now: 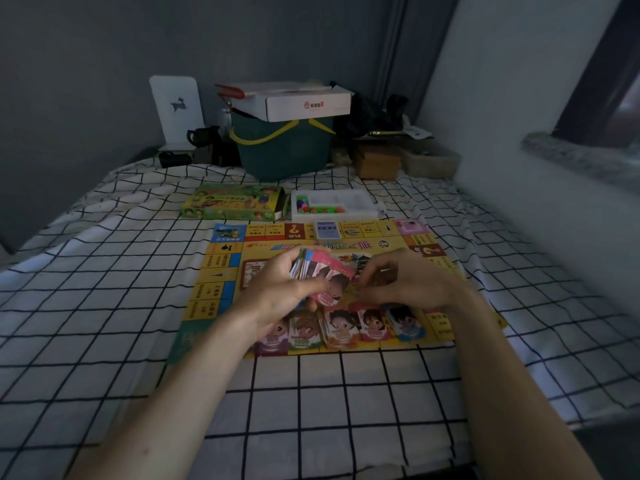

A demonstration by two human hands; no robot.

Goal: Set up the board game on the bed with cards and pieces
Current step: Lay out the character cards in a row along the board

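On the game board [221, 271], notes [301, 336] read "1000".

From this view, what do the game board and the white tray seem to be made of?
The game board looks like printed card or paper with a slight sheen: it lies flat and thin on the bed. The white tray seems moulded plastic, with smooth compartments holding coloured pieces.

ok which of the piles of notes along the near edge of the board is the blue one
The pile at the far right end of the row, just below the right hand. The piles to its left show pink, orange, green and purple.
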